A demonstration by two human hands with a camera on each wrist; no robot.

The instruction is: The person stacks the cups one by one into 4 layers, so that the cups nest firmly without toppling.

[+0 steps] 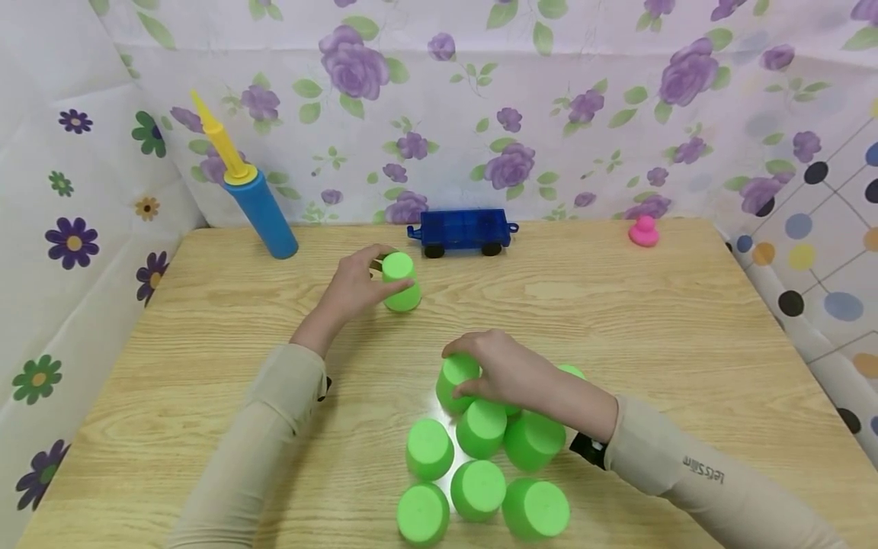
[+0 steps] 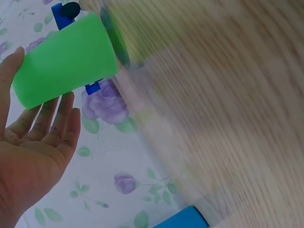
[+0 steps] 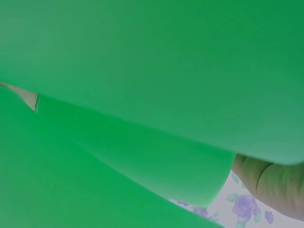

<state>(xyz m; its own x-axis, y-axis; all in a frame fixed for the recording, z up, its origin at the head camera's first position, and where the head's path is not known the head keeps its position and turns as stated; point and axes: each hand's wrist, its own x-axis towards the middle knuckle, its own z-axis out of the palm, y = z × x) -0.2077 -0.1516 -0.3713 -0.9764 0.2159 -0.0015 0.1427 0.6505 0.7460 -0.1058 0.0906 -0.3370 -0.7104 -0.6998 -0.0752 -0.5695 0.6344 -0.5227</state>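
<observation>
Thumb and fingers of my left hand (image 1: 353, 285) are around an upside-down green cup (image 1: 402, 296) on the far half of the table. In the left wrist view, the thumb is on one side of this cup (image 2: 66, 61) and the fingers on the other. My right hand (image 1: 513, 375) grips a second green cup (image 1: 454, 385) from above, at the far left of a cluster. Several more upside-down green cups, among them one at the front (image 1: 479, 489), stand close together below and under that hand. Green cup walls (image 3: 156, 66) fill most of the right wrist view.
A blue toy wagon (image 1: 463, 230) stands at the table's back edge, just beyond the left hand. A blue pump with a yellow nozzle (image 1: 264, 213) stands at the back left. At the back right sits a small pink toy (image 1: 644, 232). Flowered cloth (image 1: 446, 114) hangs behind the wooden table (image 1: 652, 305).
</observation>
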